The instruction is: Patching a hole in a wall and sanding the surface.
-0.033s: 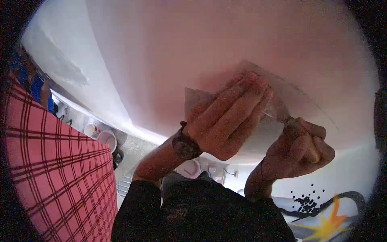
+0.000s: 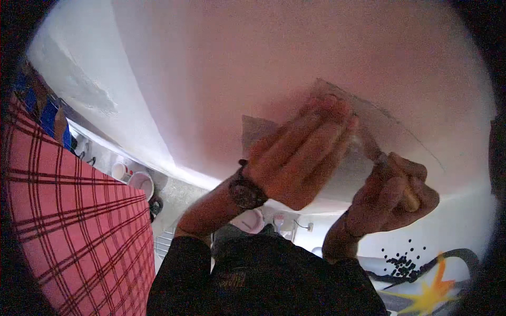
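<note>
My left hand (image 2: 305, 155), with a dark watch on its wrist, is raised to the pale pinkish surface. Its fingers are stretched out and close together, with their tips against or very near that surface; the thumb is hidden. Behind it shows a flat grey area (image 2: 257, 130) with a sharp corner; I cannot tell whether this is a plate or a patch on the surface. To the right, my right hand (image 2: 387, 197) is closed round the wooden handle (image 2: 410, 199) of a putty knife. The knife's narrow blade (image 2: 370, 145) points up toward my left fingertips.
A thin dark line (image 2: 390, 112) runs across the surface beyond my hands. Pink checked cloth (image 2: 79, 210) hangs at the left. Buckets (image 2: 140, 183) stand on the floor below, with a metal rack (image 2: 164, 243) nearby. A painted wall (image 2: 421, 284) lies at the lower right.
My left hand has shifted very slightly, its fingers a little lower and blurred. The right hand and the putty knife have barely moved.
</note>
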`<action>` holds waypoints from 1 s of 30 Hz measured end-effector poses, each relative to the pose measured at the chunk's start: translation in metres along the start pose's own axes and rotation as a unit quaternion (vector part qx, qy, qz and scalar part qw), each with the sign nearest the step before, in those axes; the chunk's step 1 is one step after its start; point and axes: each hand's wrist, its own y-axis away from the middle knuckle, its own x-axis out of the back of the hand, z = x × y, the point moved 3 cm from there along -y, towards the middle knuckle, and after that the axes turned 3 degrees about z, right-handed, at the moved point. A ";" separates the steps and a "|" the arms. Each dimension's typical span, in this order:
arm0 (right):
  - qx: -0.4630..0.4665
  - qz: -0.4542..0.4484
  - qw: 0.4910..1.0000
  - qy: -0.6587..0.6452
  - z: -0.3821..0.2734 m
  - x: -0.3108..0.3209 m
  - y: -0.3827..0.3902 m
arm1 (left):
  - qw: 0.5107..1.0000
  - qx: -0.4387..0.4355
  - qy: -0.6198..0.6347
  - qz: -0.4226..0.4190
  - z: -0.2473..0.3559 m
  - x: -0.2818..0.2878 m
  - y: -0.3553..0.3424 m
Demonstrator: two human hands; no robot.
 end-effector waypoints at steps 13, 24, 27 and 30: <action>-0.012 0.006 0.999 -0.032 0.001 -0.012 -0.006 | 1.000 0.001 -0.006 0.009 -0.009 0.007 -0.001; -0.042 -0.017 0.997 -0.066 -0.011 -0.020 -0.011 | 0.999 0.019 -0.020 -0.028 -0.013 0.017 0.001; -0.056 0.012 0.991 -0.121 -0.017 -0.054 0.002 | 0.996 0.077 0.008 -0.042 -0.027 0.024 0.014; -0.040 0.016 0.998 -0.038 -0.013 -0.035 -0.006 | 1.000 0.018 -0.009 -0.018 -0.012 0.020 0.000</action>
